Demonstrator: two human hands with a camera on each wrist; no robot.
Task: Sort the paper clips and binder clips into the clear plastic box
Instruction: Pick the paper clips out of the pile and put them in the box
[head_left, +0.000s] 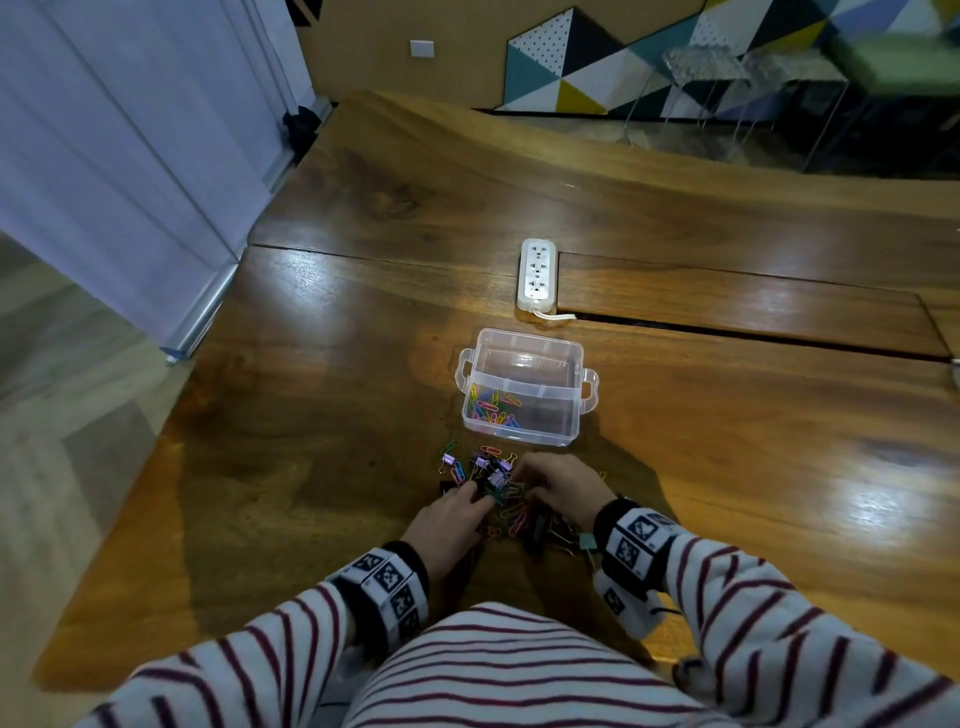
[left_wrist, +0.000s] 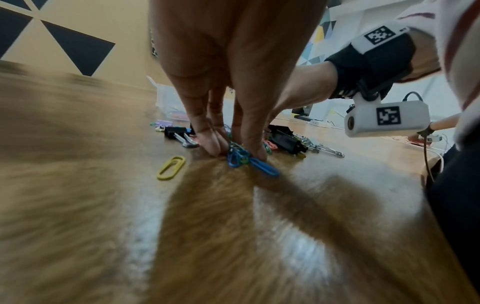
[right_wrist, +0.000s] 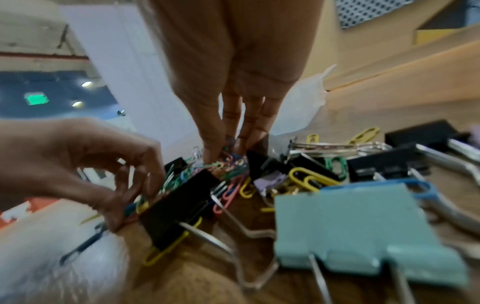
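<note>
The clear plastic box (head_left: 524, 358) stands open on the table, with coloured paper clips (head_left: 493, 408) in its left compartment. Just in front of it lies a mixed pile of paper clips and binder clips (head_left: 493, 470). My left hand (left_wrist: 236, 154) pinches a bunch of blue paper clips (left_wrist: 242, 159) against the wood at the pile's left side. My right hand (right_wrist: 226, 152) reaches down into the pile's middle, thumb and fingers closed on a tangle of coloured paper clips (right_wrist: 228, 164). A big teal binder clip (right_wrist: 358, 230) and a black binder clip (right_wrist: 179, 205) lie near my right wrist.
A white power strip (head_left: 537, 275) lies beyond the box, beside a slot in the wooden table (head_left: 311, 395). One yellow paper clip (left_wrist: 171, 168) lies alone left of my left hand. Several more black binder clips (right_wrist: 384, 164) lie at the right of the pile.
</note>
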